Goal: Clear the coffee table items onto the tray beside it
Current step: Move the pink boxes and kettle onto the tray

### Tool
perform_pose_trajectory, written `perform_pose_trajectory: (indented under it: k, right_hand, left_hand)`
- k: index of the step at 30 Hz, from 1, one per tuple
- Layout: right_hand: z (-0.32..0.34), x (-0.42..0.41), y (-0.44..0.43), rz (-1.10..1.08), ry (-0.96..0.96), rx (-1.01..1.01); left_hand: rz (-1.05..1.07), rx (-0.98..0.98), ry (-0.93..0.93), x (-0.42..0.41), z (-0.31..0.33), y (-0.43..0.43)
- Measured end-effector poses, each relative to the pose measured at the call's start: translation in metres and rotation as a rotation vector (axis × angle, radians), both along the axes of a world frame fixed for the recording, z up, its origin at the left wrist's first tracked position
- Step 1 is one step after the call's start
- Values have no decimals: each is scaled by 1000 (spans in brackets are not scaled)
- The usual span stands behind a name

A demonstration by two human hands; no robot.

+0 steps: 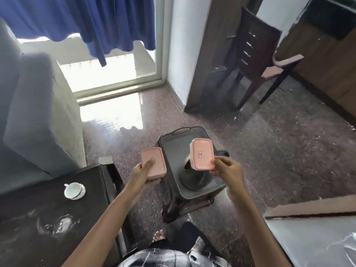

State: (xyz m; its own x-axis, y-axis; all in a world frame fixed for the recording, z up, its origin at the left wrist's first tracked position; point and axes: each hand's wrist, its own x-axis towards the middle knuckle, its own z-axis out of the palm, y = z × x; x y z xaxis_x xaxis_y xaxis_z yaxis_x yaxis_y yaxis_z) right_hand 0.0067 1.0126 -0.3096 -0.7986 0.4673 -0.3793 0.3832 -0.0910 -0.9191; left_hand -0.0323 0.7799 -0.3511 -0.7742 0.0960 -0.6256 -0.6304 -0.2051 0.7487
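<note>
Presently the coffee table (48, 218) is seen at lower left, the tray (181, 130) at mid-frame. Over the tray the right box (202, 154) is gripped at its near end by the right hand (226, 170), lengthwise to it. The left box (154, 164), clasped by the left hand (141, 172), is held just left of the rim. A cup (74, 189) sits on the table.

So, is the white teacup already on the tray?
No, the white teacup sits on the dark coffee table, apart from the tray to its right.
</note>
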Motion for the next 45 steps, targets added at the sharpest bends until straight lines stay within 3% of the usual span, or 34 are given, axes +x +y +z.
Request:
perform_pose_trajectory:
  k: [5, 10, 14, 21, 26, 29, 36, 41, 45]
  right_hand:
    - [-31, -111, 31, 184, -23, 232]
    - [-91, -212, 49, 622, -105, 598]
    - [-149, -256, 47, 954, -290, 677]
    - [-213, -288, 21, 1165, -347, 727]
    - [-237, -285, 8, 1181, -378, 783]
    - [-236, -276, 7, 1083, -396, 800]
    - [-247, -262, 16, 692, -615, 361]
    - [-307, -276, 21, 621, -615, 319]
    - [-293, -287, 22, 619, -624, 293]
  left_hand:
    - [-24, -43, 30, -39, 9, 11]
    - [-22, -149, -35, -74, 5, 32]
    - [126, -181, -107, -104, -9, 47]
    - [320, -180, -198, -118, -32, 55]
    - [334, -197, -239, -104, -44, 60]
    - [344, -183, -252, -98, -47, 67]
    - [350, -184, -259, -90, -45, 79]
    - [362, -188, -242, -90, -45, 77]
    - [372, -179, -240, -91, -45, 77]
